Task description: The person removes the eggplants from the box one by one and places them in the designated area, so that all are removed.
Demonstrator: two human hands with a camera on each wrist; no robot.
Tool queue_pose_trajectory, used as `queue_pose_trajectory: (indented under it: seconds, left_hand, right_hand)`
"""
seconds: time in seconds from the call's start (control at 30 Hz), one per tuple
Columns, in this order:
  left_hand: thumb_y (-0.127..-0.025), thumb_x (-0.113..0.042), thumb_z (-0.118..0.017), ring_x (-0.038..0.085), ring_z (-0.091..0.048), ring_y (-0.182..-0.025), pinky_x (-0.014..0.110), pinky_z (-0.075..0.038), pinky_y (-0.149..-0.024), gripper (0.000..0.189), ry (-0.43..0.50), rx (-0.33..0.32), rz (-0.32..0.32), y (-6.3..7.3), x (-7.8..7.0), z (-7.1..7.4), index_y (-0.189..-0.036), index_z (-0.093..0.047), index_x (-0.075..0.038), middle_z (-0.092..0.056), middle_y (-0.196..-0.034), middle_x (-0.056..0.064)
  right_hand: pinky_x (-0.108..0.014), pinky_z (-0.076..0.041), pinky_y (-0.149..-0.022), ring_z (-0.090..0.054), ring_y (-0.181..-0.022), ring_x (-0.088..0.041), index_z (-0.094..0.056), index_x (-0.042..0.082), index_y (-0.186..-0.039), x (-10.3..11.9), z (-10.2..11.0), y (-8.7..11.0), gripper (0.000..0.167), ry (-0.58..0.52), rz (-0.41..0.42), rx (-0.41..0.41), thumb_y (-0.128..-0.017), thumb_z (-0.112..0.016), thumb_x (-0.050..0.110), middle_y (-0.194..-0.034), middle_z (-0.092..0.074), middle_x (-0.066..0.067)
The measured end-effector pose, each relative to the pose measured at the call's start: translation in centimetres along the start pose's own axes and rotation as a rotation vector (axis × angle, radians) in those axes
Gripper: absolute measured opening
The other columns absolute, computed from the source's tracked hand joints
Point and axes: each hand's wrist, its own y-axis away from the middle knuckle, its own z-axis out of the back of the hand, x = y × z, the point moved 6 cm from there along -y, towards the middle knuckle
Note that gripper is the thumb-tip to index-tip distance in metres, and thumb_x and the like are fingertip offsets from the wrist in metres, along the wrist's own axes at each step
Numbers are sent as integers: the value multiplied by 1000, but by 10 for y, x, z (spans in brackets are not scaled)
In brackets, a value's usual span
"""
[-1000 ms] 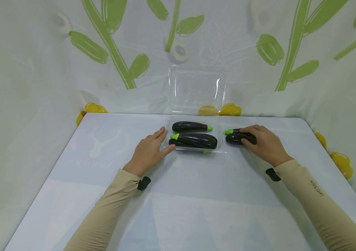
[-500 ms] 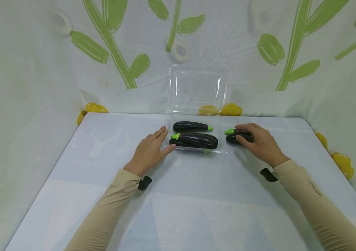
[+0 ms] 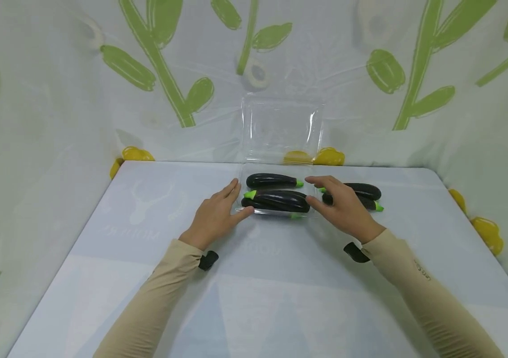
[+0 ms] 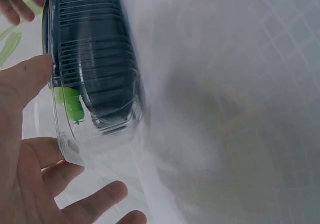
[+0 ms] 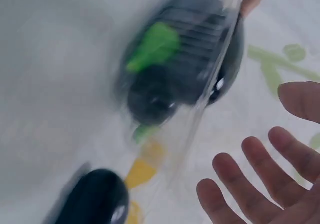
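A clear plastic clamshell box stands at the table's back edge with its lid raised. Inside lie a rear eggplant and a front eggplant that partly covers another one. My left hand rests at the box's left side, fingers straight; in the left wrist view, the thumb touches its rim. At the right side hovers my right hand, fingers spread, holding nothing. Behind that hand, two eggplants lie on the table: an upper one and a lower one, partly hidden.
The white table bears faint prints. Behind it hangs a pale curtain with green leaves and yellow flowers. Each wrist carries a small black camera; one is the left wrist camera.
My right hand has let go of the eggplants on the right and moved left to the box's side, uncovering them. My left hand has hardly moved.
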Motion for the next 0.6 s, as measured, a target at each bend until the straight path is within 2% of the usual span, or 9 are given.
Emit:
queue_pose_trajectory:
  seconds: [0.13, 0.27, 0.43, 0.6]
  left_hand:
    - [-99, -64, -51, 32, -36, -146, 57, -39, -109, 85, 34, 8, 31, 0, 1, -1, -160, -28, -9, -21, -168, 2]
    - [-98, -66, -50, 32, -39, -145, 58, -37, -110, 87, 47, 14, 47, 0, 2, -3, -160, -27, -9, -19, -168, 2]
    - [-98, -69, -47, 34, -39, -145, 57, -37, -110, 90, 24, 4, 33, -4, 2, -3, -160, -28, -8, -20, -168, 4]
    - [-97, -70, -48, 37, -42, -142, 58, -39, -109, 90, 9, 9, 47, -5, 2, -3, -160, -29, -9, -23, -168, 4]
  right_hand:
    - [-48, -45, -103, -58, -124, -28, -56, 11, -144, 13, -10, -5, 50, -11, 32, 8, -98, -71, 26, -139, -60, -6]
    - [-48, -44, -106, -54, -131, -26, -55, 14, -145, 21, -22, -10, 52, 12, 28, 43, -98, -70, 30, -142, -58, -4]
    - [-49, -46, -106, -54, -132, -27, -55, 17, -145, 24, -37, -14, 53, 71, -4, 83, -97, -71, 33, -141, -59, -7]
    - [-49, -45, -107, -52, -133, -28, -55, 17, -145, 25, -50, -20, 53, 109, -10, 117, -97, -70, 36, -143, -57, -7]
